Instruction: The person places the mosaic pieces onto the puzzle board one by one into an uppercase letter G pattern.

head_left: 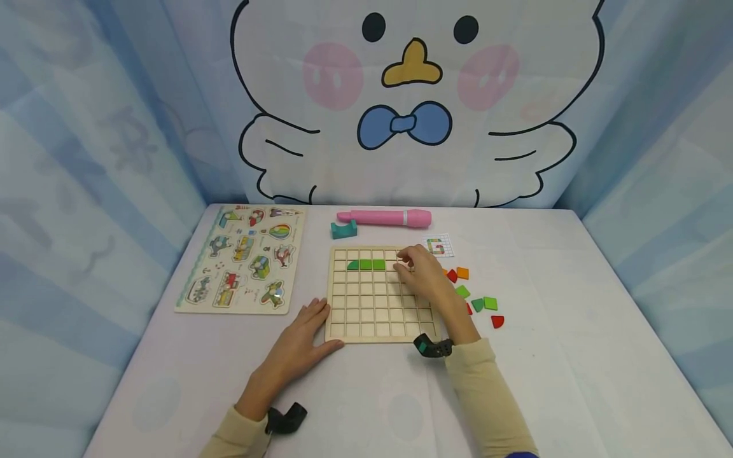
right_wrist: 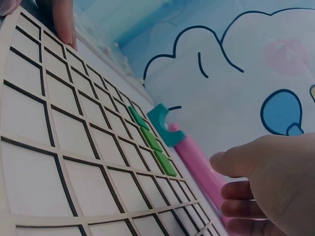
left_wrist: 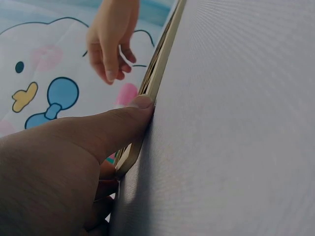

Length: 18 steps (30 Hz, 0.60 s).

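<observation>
A wooden grid board (head_left: 366, 312) lies flat on the table. In one of its upper rows sit a dark green rounded piece (head_left: 353, 265) and two light green square pieces (head_left: 372, 264), also visible in the right wrist view as green pieces (right_wrist: 151, 139). My left hand (head_left: 298, 346) rests at the board's near left corner, thumb (left_wrist: 123, 123) against the near edge and fingers along the left side. Above the board's upper right part hovers my right hand (head_left: 426, 275), its fingers loosely bent and its thumb apart from them; no piece shows between them.
Loose red, orange and green pieces (head_left: 490, 303) lie right of the board. A small pattern card (head_left: 439, 245) is behind them. A pink pen-shaped thing (head_left: 383, 218) and a teal notched block (head_left: 344, 230) lie beyond the board. A picture puzzle board (head_left: 237, 273) lies left.
</observation>
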### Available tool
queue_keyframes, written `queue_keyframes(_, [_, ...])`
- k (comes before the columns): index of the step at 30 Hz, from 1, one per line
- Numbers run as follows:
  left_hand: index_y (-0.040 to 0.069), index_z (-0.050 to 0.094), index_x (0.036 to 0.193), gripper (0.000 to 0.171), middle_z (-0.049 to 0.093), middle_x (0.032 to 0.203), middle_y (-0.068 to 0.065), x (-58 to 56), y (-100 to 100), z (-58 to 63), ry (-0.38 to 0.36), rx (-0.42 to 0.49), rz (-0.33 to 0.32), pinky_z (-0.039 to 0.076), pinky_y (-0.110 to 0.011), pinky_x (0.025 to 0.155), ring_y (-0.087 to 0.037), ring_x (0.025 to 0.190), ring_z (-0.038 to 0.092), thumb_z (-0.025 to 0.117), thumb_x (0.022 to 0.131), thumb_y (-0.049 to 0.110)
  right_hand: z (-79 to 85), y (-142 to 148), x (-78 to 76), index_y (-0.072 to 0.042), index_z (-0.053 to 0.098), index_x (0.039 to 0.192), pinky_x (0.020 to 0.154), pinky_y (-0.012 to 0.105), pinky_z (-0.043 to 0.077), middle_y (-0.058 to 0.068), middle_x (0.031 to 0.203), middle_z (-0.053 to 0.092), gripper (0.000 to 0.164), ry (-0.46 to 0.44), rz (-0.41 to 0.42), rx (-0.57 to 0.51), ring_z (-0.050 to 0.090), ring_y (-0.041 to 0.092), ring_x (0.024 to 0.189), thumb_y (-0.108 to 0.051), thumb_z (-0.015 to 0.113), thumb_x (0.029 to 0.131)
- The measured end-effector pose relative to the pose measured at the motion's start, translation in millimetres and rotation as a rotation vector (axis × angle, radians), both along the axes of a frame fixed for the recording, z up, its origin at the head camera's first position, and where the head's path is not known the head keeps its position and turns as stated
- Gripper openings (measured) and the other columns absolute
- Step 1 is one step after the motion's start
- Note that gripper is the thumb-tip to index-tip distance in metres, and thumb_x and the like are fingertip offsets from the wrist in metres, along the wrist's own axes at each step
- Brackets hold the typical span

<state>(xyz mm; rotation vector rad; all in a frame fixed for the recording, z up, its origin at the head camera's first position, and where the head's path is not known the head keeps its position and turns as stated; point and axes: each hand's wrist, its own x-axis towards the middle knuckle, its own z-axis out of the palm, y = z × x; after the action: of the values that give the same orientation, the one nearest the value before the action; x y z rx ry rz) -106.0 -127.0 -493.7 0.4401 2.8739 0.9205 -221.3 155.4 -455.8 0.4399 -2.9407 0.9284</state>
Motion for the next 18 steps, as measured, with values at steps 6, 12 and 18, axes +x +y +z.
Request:
queue_keyframes(6, [0.002,0.045,0.15,0.081,0.039,0.16,-0.014,0.1,1.0,-0.8,0.009,0.002,-0.009,0.027,-0.049,0.126,-0.031,0.152,0.03,0.074,0.088,0.046,2.5,12.3,6.3,-0.004,0.063,0.125,0.09,0.042,0.056,0.012,0.116,0.063,0.035,0.016,-0.015,0.005,0.061,0.027,0.104,-0.028,0.062,0.1])
queue_keyframes(12, [0.001,0.045,0.149,0.081,0.039,0.16,-0.014,-0.1,1.7,0.1,0.006,0.007,-0.004,0.027,-0.048,0.126,-0.031,0.152,0.03,0.075,0.088,0.045,4.6,23.6,10.0,-0.004,0.062,0.127,0.09,0.043,0.055,0.012,0.118,0.063,0.035,0.025,-0.019,0.016,0.06,0.027,0.106,-0.027,0.062,0.1])
queue_keyframes(18, [0.003,0.044,0.15,0.082,0.038,0.161,-0.013,0.3,1.5,1.4,-0.008,-0.001,0.0,0.026,-0.048,0.126,-0.03,0.153,0.028,0.074,0.088,0.046,4.7,29.2,11.6,-0.004,0.061,0.128,0.093,0.045,0.054,0.013,0.12,0.062,0.036,-0.004,-0.039,0.013,0.059,0.028,0.109,-0.029,0.061,0.101])
